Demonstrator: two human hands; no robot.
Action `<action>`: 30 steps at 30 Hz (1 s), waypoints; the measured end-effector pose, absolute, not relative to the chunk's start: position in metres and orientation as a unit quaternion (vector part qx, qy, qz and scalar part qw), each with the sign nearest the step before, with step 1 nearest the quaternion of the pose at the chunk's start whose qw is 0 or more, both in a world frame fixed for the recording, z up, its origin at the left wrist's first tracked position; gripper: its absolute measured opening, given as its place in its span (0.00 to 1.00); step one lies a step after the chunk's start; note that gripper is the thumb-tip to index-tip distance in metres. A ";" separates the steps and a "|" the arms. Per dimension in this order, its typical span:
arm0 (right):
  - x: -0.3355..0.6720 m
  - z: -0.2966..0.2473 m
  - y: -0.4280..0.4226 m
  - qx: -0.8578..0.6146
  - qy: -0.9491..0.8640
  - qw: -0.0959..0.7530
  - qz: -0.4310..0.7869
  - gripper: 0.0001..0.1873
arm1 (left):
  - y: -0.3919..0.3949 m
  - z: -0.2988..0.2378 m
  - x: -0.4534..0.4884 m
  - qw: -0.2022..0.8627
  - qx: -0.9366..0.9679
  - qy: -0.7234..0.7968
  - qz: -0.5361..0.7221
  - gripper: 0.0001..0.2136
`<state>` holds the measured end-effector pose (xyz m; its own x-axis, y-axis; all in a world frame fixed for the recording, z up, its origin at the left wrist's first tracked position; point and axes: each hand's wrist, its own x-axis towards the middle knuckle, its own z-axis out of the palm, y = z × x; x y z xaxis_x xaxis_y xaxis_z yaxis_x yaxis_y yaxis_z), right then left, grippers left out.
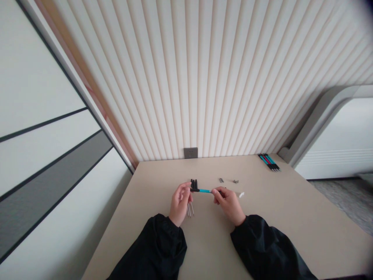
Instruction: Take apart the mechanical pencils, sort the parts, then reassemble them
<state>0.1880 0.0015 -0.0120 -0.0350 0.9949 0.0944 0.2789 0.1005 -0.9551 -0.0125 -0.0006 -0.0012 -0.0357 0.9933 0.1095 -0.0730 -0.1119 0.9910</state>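
Between my two hands a blue and black pen (205,191) is held level above the table. My left hand (181,200) is closed on its black end, thumb and fingers pinching. At the other end, the fingers of my right hand (225,199) pinch the pen and cover its tip. Just behind my left hand lie several short black pen parts (194,182). Thin pale refills (190,210) rest on the table beside and partly behind my left hand. Small dark metal pieces (221,180) and a little pile of springs or clips (236,181) lie beyond my right hand.
A row of assembled blue, red and black pens (269,162) lies at the table's back right. Small white pieces (241,195) sit right of my right hand. The beige table (151,182) meets a ribbed wall with a dark socket (190,153). A white headboard-like panel (338,136) stands at right.
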 end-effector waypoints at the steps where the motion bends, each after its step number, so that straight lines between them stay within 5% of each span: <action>1: 0.188 -0.012 0.002 -0.532 -0.595 0.447 0.404 0.25 | 0.000 -0.001 -0.013 0.483 0.498 0.461 0.553 0.19; 30: 0.188 -0.005 -0.002 -0.549 -0.609 0.435 0.372 0.26 | -0.001 0.000 -0.015 0.447 0.520 0.493 0.535 0.20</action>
<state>0.1884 -0.0025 -0.0054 -0.0184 0.9926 0.1202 0.3446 0.1192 -0.9312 -0.0153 -0.0010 -0.0004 -0.0588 0.9916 0.1151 0.0345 -0.1132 0.9930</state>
